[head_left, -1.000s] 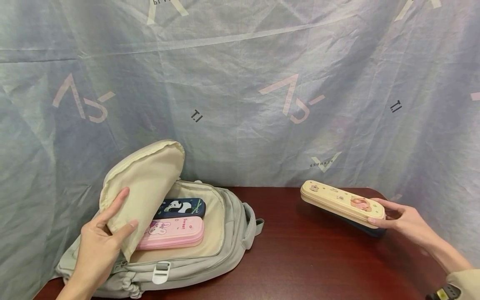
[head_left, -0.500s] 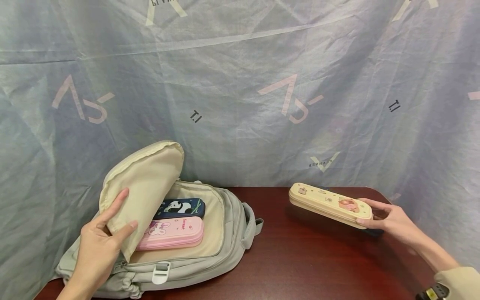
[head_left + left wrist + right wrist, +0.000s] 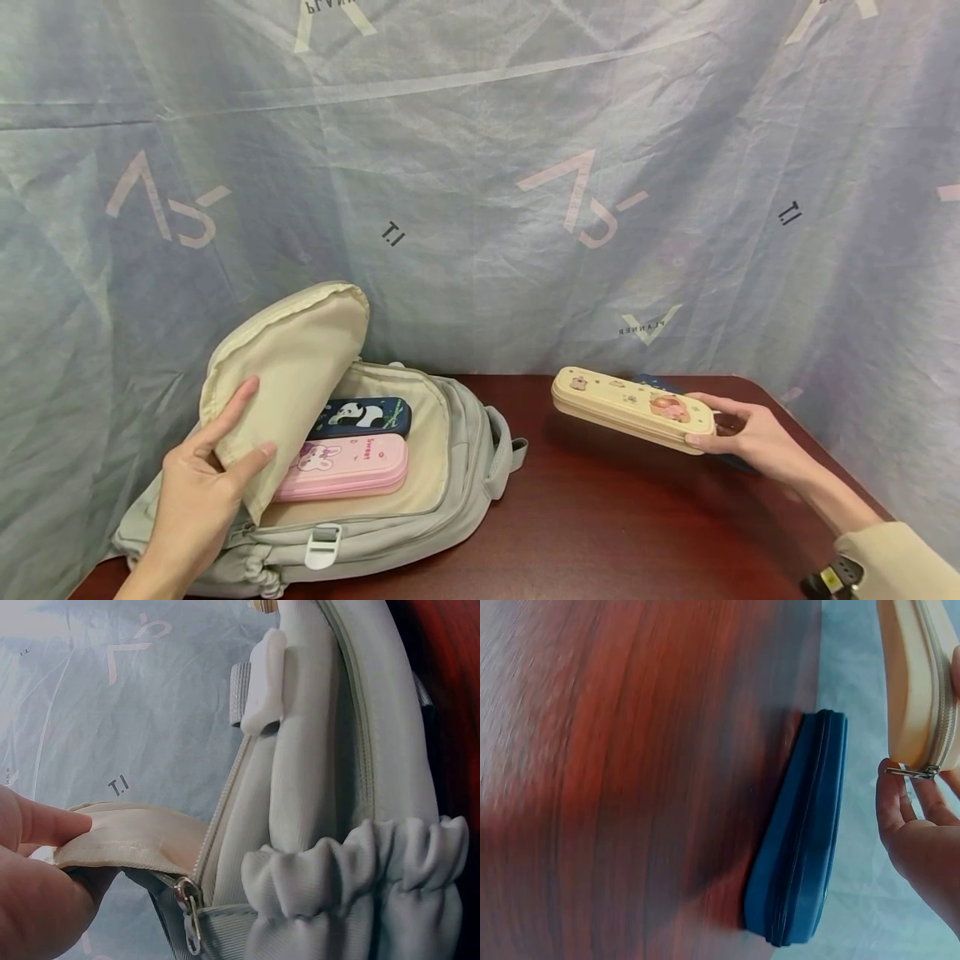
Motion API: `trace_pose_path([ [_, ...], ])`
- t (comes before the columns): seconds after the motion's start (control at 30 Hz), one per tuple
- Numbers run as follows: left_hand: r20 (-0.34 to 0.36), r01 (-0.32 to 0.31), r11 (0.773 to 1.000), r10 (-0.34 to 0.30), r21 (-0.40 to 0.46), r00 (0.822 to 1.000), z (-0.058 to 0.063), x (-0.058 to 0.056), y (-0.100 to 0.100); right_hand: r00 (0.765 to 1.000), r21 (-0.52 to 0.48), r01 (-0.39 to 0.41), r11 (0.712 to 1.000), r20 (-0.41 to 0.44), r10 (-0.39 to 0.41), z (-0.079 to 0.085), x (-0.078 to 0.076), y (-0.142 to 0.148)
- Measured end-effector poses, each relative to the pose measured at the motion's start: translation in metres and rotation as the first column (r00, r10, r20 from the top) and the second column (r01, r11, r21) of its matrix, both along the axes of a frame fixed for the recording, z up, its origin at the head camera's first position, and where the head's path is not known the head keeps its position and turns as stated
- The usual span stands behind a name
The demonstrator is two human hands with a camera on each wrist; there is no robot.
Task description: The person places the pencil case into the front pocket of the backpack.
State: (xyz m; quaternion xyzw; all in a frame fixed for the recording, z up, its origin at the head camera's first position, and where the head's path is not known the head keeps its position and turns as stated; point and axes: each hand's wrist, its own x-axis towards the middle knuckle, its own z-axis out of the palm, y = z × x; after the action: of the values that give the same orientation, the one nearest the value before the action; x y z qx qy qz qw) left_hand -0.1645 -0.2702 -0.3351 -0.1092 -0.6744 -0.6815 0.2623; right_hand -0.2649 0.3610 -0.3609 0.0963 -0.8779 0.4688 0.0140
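My left hand (image 3: 198, 483) grips the edge of the cream-lined flap (image 3: 288, 358) of a grey-green backpack (image 3: 468, 450), holding it raised; the left wrist view shows thumb and fingers on the flap (image 3: 142, 836) beside a zipper pull (image 3: 191, 915). Inside the compartment lie a pink pencil case (image 3: 348, 467) with a rabbit print and a dark blue panda pencil case (image 3: 363, 417), both partly covered by the flap. At the right, my right hand (image 3: 761, 437) holds a cream pencil case (image 3: 633, 412) by its near end, above the table. Its zipper side shows in the right wrist view.
A blue pencil case (image 3: 799, 832) rests on the dark red table (image 3: 600, 517), behind and below the cream one and partly hidden in the head view. Grey-blue cloth (image 3: 480, 208) hangs behind the table. The backpack's handle (image 3: 498, 454) points right.
My right hand has carried the cream pencil case leftward, away from the blue one, which now shows more. The left hand and flap have stayed in place.
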Motion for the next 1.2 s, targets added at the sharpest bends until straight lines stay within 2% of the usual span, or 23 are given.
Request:
trace_pose_path([
  [0.27,0.004,0.0,1.0,0.0,-0.01,1.0,0.0,0.0,0.0,0.999,-0.09,-0.028,0.996,0.04,0.032,-0.001,-0.004,-0.017],
  [0.83,0.032,-0.026,0.999,0.027,-0.027,0.999,0.002,0.0,0.0,0.99,-0.164,-0.099,0.981,0.082,0.114,0.001,-0.012,-0.047],
  [1.2,0.024,-0.013,1.0,0.013,-0.008,1.0,0.001,-0.001,0.0,0.983,-0.187,-0.145,0.972,0.082,0.162,0.0,-0.02,-0.066],
])
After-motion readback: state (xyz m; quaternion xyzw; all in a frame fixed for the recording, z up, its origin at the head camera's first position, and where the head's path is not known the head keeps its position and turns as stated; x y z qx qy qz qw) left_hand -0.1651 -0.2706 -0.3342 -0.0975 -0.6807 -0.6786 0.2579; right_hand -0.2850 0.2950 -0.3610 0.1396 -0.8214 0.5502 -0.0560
